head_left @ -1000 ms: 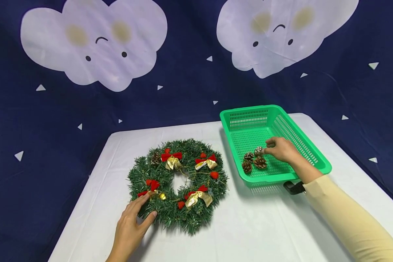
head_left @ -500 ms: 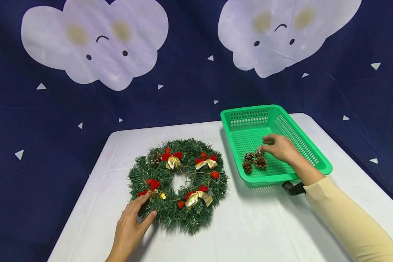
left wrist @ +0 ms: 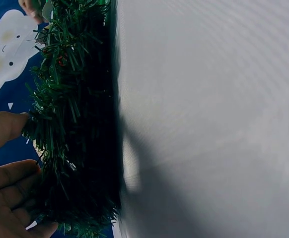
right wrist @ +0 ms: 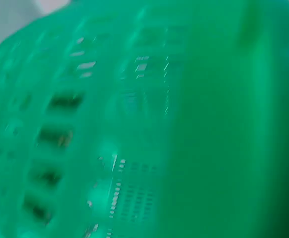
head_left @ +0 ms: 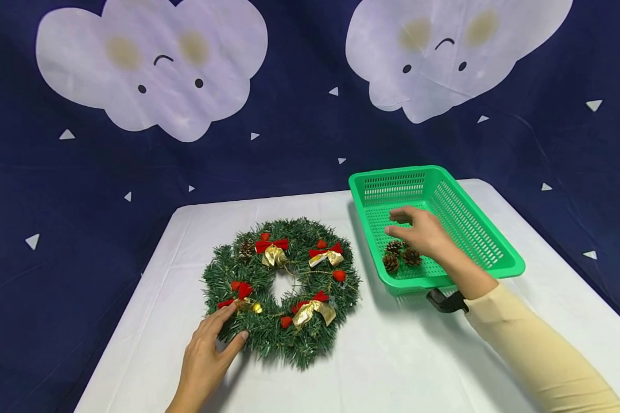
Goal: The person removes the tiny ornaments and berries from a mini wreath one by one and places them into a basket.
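Observation:
A green wreath [head_left: 310, 344] with red-and-gold bows and red berries lies on the white table. My left hand [head_left: 206, 350] rests on its near left edge, fingers by the lower-left bow [head_left: 240, 295] and thumb on the greenery. In the left wrist view the thumb [left wrist: 8, 126] and fingers stand at the wreath's side [left wrist: 70, 109]. My right hand [head_left: 423, 232] hovers over the green basket [head_left: 449, 281], thumb and fingers apart with nothing seen between them. Several pinecones [head_left: 391, 263] sit in the basket's near left corner, one partly hidden by that hand.
The basket stands at the table's right side, a short gap from the wreath. Behind the table [head_left: 382, 361] hangs a dark blue cloth [head_left: 299, 155] printed with clouds. A black strap [head_left: 446, 301] is on my right wrist. The right wrist view shows only blurred basket wall [right wrist: 149, 124].
My right hand has left the white-tipped pinecone and moved up and left over the basket, its fingers spreading. The pinecones stay in the basket. My left hand has not moved.

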`<state>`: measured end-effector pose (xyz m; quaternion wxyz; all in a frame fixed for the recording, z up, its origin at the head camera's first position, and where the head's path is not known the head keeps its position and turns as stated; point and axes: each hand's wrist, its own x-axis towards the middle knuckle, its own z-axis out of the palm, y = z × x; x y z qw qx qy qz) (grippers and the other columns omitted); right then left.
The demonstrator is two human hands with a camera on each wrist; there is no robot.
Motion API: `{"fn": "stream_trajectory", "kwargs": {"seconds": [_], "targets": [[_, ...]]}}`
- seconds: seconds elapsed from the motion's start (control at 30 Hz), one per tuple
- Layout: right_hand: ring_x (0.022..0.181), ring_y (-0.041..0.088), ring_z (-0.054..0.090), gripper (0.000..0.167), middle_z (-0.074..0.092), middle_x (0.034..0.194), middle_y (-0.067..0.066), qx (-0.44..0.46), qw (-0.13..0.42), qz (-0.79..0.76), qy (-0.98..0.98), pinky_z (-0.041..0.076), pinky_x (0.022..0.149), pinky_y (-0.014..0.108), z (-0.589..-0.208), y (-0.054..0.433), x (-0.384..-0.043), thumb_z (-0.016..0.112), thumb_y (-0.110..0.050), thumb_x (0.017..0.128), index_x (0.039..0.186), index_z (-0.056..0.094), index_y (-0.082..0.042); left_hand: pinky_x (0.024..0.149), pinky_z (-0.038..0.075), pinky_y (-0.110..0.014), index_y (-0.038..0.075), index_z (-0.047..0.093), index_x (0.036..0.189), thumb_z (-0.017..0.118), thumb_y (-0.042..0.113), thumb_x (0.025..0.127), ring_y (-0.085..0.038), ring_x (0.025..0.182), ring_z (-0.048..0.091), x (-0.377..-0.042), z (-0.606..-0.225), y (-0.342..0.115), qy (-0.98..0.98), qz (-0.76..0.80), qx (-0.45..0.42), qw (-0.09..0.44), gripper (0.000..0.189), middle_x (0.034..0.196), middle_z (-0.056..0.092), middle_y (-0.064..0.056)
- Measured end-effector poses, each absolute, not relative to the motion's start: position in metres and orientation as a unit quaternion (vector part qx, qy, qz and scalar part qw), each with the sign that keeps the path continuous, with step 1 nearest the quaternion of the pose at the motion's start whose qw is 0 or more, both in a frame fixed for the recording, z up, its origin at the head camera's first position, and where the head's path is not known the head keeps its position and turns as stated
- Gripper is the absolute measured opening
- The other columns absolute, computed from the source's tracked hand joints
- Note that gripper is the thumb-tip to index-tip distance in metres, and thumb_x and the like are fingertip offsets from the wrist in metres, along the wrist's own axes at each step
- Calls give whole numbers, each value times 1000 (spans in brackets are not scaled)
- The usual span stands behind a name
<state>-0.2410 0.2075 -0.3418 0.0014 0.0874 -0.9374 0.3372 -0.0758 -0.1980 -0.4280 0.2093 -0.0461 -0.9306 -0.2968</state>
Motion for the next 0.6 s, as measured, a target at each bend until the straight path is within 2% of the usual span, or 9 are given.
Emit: {"fn": "stream_trajectory", "kwargs": {"seconds": [0.3,0.6], "targets": [[127,34,49,48,57,133,13,119,-2,380,-917,45,99,51,-335,169,-234,65,-32,88,130,53,-11,89,46,-59,10,59,128,78,21,75,-35,117,55,-76,-427,-199,-933,-296,-43,202,57,124,62,-14],[127,29,49,48,57,133,8,143,-20,398,-906,48,96,48,-330,135,-231,65,-36,87,130,54,-16,90,45,-59,10,59,128,78,22,75,-36,118,54,-76,-427,-199,-935,-295,-35,194,57,125,62,-15]]}}
